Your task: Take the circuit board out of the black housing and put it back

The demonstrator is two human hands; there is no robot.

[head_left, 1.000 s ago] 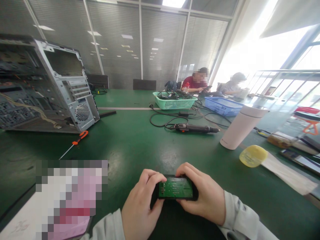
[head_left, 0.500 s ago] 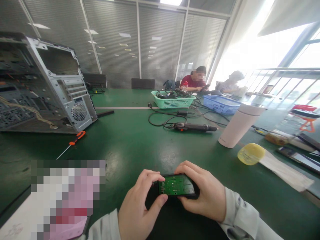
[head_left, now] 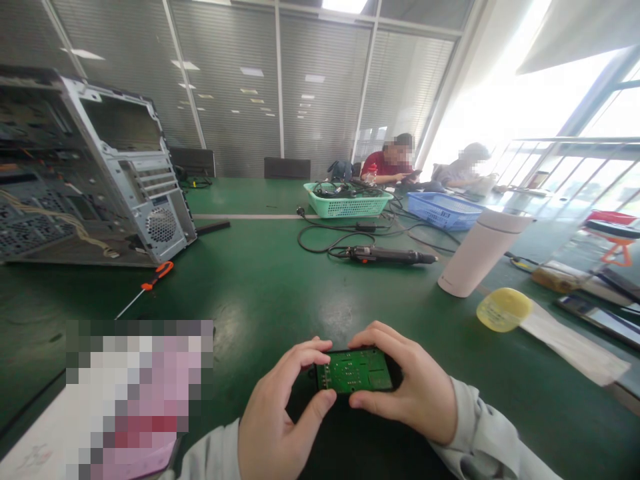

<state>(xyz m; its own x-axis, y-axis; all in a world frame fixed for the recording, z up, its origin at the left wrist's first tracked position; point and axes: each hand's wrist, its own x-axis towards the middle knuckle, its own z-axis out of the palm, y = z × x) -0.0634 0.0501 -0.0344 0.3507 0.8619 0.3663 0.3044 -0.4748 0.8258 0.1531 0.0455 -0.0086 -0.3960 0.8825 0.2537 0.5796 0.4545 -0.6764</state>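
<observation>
Circuit board [head_left: 356,371] faces up, held at opposite ends in the grip of left hand [head_left: 280,403] and right hand [head_left: 417,390], likely for steadiness without covering it.

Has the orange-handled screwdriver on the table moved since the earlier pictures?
No: judged against the computer case, the orange-handled screwdriver has kept its place near the lower corner.

A sheen is shown by the board [head_left: 356,372] and the table [head_left: 250,267]. The case [head_left: 114,167] is made of dull metal, the 2 baskets [head_left: 345,207] of plastic. The flask [head_left: 477,257] is finished matt.
</observation>
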